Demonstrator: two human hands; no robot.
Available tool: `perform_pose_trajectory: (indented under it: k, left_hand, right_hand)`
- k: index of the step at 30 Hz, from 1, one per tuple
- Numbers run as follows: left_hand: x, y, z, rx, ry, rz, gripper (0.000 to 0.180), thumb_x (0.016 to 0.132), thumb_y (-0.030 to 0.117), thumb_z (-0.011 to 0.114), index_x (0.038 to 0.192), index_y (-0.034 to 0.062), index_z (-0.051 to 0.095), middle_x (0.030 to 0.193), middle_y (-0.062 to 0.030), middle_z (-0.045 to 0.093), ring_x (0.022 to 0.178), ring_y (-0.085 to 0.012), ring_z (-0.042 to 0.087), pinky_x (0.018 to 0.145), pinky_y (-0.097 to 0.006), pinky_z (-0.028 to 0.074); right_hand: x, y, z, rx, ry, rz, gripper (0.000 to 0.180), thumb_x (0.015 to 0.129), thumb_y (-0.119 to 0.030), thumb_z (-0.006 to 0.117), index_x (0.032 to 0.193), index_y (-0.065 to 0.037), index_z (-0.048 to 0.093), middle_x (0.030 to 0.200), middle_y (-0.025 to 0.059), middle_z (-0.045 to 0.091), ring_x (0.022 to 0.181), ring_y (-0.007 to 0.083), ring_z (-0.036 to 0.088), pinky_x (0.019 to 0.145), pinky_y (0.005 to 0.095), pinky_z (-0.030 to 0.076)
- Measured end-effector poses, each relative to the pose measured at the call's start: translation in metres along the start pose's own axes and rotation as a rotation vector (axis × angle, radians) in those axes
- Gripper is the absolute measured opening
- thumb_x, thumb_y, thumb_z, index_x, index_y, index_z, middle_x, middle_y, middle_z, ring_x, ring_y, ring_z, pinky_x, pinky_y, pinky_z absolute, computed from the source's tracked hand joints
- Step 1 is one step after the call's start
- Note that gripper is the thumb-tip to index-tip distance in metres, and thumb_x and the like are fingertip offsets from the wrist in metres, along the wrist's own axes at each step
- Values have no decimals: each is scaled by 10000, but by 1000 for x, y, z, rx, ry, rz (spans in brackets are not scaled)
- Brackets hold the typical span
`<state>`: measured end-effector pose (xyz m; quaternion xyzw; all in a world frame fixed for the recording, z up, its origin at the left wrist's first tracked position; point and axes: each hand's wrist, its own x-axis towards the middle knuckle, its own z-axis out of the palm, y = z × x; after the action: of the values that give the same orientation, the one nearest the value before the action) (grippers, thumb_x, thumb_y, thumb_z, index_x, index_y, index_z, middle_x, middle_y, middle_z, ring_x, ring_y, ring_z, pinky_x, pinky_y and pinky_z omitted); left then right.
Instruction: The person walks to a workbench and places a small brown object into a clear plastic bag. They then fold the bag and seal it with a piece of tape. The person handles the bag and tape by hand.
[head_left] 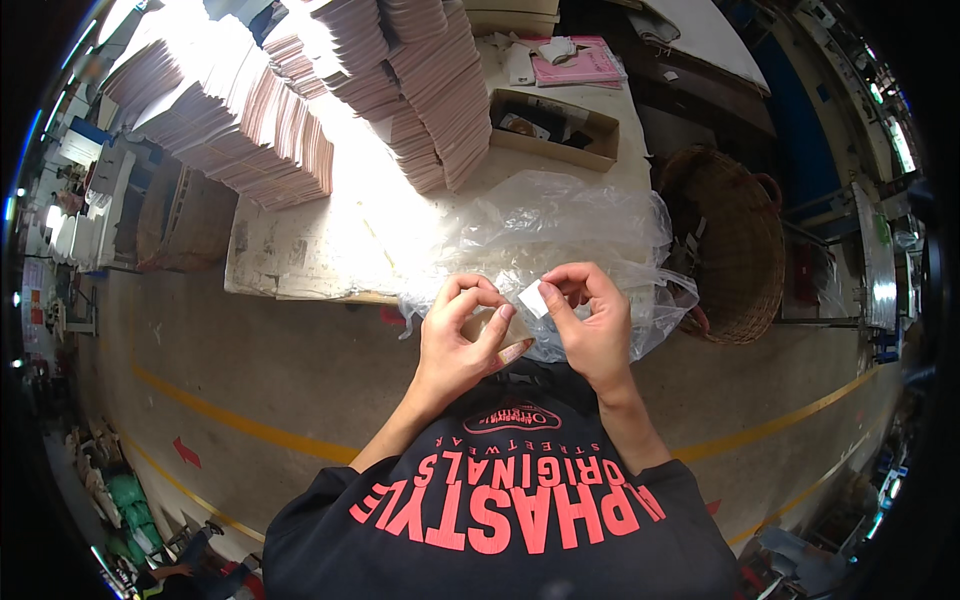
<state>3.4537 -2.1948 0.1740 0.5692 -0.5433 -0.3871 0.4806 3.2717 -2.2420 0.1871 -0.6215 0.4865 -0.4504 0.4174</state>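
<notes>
My left hand (445, 345) is closed around what looks like a roll of tape (515, 351), tan with a patterned edge, mostly hidden by the fingers. Its thumb and forefinger come close together at the top. Between the thumb and fingers of my right hand (598, 330) is a small white piece of paper (533, 299), held just right of the left thumb. Both hands are in front of my chest at the table's near edge. Under and beyond them spreads a crumpled clear plastic bag (560, 215), hanging partly over that edge.
Tall stacks of pinkish paper sheets (440, 100) stand on the worn white table (290, 255), in strong light. A shallow cardboard box (552, 154) holds dark items, with a pink booklet (580, 65) behind it. To the right a wicker basket (755, 250) stands on the floor.
</notes>
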Motion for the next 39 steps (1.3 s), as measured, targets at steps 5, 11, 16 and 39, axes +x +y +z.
perform_pose_trajectory:
  k: [5, 11, 16, 39]
  left_hand:
    - [-1, -2, 1, -9, 6, 20, 89, 956, 67, 747, 992, -4, 708, 1105, -87, 598, 1046, -175, 595, 946, -299, 473]
    - [-2, 3, 3, -10, 14, 7, 80, 961, 67, 744, 978, -3, 709, 1094, -83, 596, 1027, -173, 589, 935, -296, 471]
    - [-3, 7, -2, -6, 41, 7, 75, 950, 62, 750, 961, -3, 714, 1067, -82, 599, 1014, -179, 592, 930, -298, 472]
    - [0, 15, -3, 95, 79, -7, 161, 846, 104, 863, 907, 23, 739, 1028, -88, 617, 981, -201, 631, 881, -324, 502]
  right_hand:
    - [0, -4, 4, -248, 120, -211, 114, 898, -14, 796, 988, -53, 740, 866, 40, 721, 742, 152, 603, 683, 297, 478]
    - [1, -4, 5, -432, 209, -399, 146, 868, -1, 807, 987, -61, 747, 864, 41, 724, 750, 200, 609, 692, 331, 491]
    - [8, -3, -5, -487, 346, -347, 152, 856, -7, 792, 971, -96, 747, 848, 7, 746, 753, 229, 606, 773, 370, 470]
    - [0, -21, 8, -313, 92, -280, 118, 855, -29, 828, 952, -70, 773, 843, 38, 750, 729, 154, 632, 682, 307, 476]
